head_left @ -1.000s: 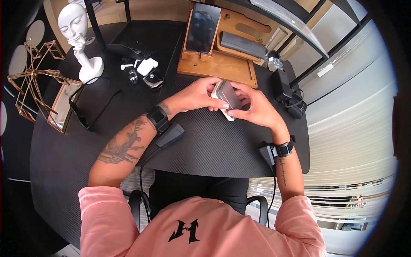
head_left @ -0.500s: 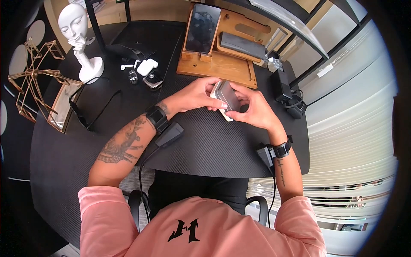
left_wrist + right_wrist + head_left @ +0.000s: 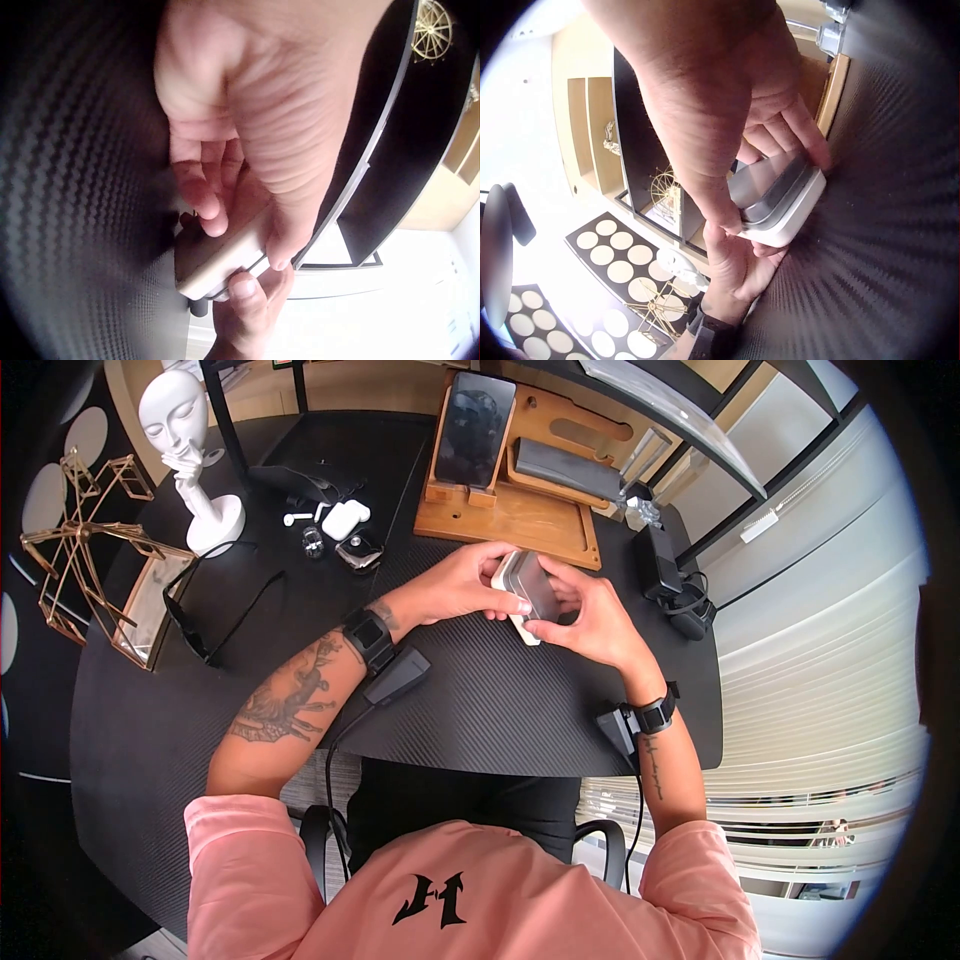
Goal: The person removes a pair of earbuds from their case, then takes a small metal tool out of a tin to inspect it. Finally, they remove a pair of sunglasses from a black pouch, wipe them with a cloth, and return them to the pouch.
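Observation:
Between both hands, close over the desk, is a small rounded box [image 3: 537, 588] with a white lower part and a glossy grey upper part. A seam runs between the two parts, and the box is tilted. My left hand [image 3: 468, 582] grips its left side, thumb on the near edge and fingers underneath. My right hand [image 3: 598, 622] holds the right side, thumb at the near corner and fingers curled round the far side. In the right wrist view the grey part [image 3: 769, 187] stands on the white base [image 3: 791, 219]. The left wrist view shows both thumbs near the seam.
Ahead stands a wooden organizer [image 3: 520, 515] with a phone [image 3: 474, 430] and a dark case [image 3: 568, 468]. Left are earbuds with a white case [image 3: 345, 516], a watch [image 3: 358, 550], sunglasses [image 3: 195, 630], a white figure [image 3: 213, 525] and a gold wire wheel [image 3: 75, 535]. Right lies a black headset [image 3: 690, 605].
My right hand and wrist have shifted slightly left and toward the body, its thumb moving a little along the box edge. The left hand has barely moved.

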The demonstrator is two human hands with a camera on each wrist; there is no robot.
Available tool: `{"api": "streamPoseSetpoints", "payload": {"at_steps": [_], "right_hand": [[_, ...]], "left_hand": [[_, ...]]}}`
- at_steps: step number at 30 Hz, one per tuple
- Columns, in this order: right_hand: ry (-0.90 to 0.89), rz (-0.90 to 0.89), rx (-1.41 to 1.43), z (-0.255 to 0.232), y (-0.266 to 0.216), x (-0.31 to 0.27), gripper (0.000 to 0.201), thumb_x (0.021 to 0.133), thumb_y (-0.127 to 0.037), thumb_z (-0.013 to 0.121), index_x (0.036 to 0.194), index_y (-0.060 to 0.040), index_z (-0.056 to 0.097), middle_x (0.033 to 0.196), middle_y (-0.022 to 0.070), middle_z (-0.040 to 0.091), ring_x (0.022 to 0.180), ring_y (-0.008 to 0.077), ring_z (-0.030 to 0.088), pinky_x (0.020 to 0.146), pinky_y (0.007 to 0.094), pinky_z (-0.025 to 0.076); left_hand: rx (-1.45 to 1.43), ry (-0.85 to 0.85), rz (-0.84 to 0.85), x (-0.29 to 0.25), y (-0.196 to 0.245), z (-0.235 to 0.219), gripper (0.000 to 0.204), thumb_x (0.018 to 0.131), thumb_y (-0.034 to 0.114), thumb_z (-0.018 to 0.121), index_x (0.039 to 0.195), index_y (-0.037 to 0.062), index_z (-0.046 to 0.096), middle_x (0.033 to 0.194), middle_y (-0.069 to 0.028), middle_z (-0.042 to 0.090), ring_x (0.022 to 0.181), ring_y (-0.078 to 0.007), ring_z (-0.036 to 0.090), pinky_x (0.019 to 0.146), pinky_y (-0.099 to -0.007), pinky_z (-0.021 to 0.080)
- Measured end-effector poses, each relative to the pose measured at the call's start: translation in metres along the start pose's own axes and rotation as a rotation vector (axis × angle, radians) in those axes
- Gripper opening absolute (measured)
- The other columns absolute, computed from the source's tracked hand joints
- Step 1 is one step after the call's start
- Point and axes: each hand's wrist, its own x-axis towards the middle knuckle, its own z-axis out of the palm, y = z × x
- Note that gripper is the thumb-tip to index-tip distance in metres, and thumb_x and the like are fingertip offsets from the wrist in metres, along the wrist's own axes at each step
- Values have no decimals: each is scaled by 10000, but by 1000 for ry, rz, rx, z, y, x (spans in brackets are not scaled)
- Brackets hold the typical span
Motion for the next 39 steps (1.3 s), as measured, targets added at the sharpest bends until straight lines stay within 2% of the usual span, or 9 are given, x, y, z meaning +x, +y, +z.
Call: {"api": "streamPoseSetpoints", "payload": {"at_steps": [10,13,19,23,25,29,31,34,39], "right_hand": [[11,5,-9,2,3,-1,778,702,-171,784,1348,49,410,1027,246,642,918,271,668,815,357,523],[1,42,15,1,-6,0,775,707,-170,782,1361,13,410,1093,239,623,948,274,655,831,359,514],[32,-47,-23,2,-2,1,756,709,-182,787,1359,-29,432,1206,211,579,1018,268,616,837,360,503],[24,-13,-21,2,0,2,758,710,-185,789,1361,-35,431,1214,209,574,1003,269,617,819,357,506],[86,-73,-83,4,4,2,735,713,-179,783,1349,-32,445,1142,201,607,927,268,632,788,349,509],[122,-41,-156,1,0,6,679,719,-168,772,1303,-18,459,1030,200,633,834,270,640,741,337,505],[232,-61,-200,-1,9,11,581,722,-157,762,1200,-7,468,903,200,641,732,266,636,684,336,498],[249,88,-185,-6,6,15,513,720,-147,759,1110,-12,454,849,206,636,690,265,628,649,337,493],[269,73,-372,-8,9,29,478,707,-207,754,1047,-15,479,800,203,641,726,341,654,659,390,499]], "left_hand": [[-7,30,1,0,-1,0,548,796,66,700,1271,-19,440,927,-56,616,733,-76,580,604,-199,482],[-26,59,-8,0,0,0,518,810,85,694,1254,-14,447,918,-51,611,719,-75,578,597,-198,484],[-56,116,-12,1,1,0,476,844,139,685,1229,-18,454,897,-55,606,684,-69,580,582,-181,487],[-72,133,-25,1,2,1,492,853,154,684,1244,-19,440,916,-64,602,701,-74,585,578,-182,488],[-77,137,-27,1,1,1,507,857,151,679,1264,-18,427,926,-67,600,707,-80,588,577,-187,488],[-130,166,4,0,-1,2,572,895,136,626,1362,16,320,910,-82,592,713,-111,596,583,-222,495],[-143,191,-8,0,0,2,594,907,132,608,1392,34,280,892,-88,590,710,-123,598,587,-237,499],[-150,215,-61,1,0,0,585,918,137,591,1395,56,264,856,-101,586,693,-137,598,596,-256,507],[-205,254,-53,2,0,1,522,923,141,581,1358,57,306,820,-105,580,666,-143,595,595,-263,511]]}}
